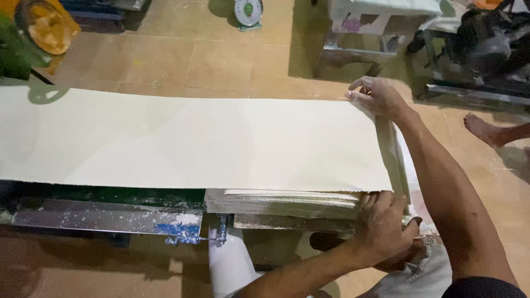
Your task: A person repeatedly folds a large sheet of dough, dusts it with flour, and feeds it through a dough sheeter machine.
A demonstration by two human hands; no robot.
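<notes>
The dough sheet (193, 140) lies flat along the bench, its end folded over a stack of layers (287, 200). The right hand (378, 95) pinches the sheet's far corner between fingertips, barely parted. The left hand (383, 223) is curled closed over the stack's near edge, just below that corner. The sheet looks soft, limp and floury, likely to stretch or tear, so the 2 corners are the sensible holds. A scale (248, 13) stands well beyond the grip.
</notes>
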